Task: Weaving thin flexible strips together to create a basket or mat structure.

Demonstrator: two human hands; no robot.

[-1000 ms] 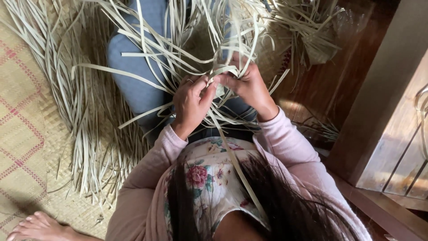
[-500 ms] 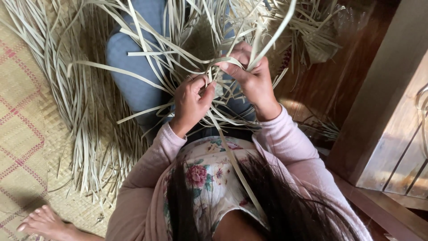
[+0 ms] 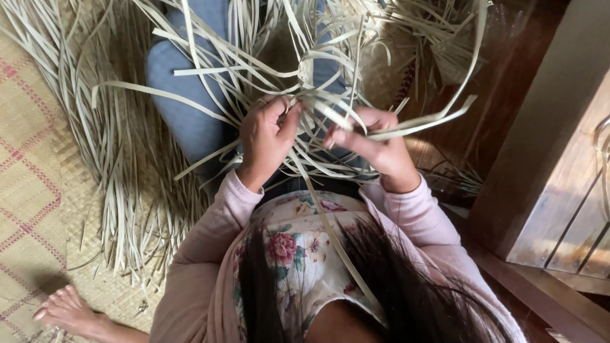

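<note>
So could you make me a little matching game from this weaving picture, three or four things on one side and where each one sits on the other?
Things:
1. left hand
2. right hand
3. woven mat
4. bare foot

Places:
A. bottom left corner, resting on the mat
B. along the left edge, tan with red crossing lines
C. pinching pale strips above the blue-clad lap
D. holding a long strip that runs off up to the right

Pairs: 1-C, 2-D, 3-B, 4-A
</note>
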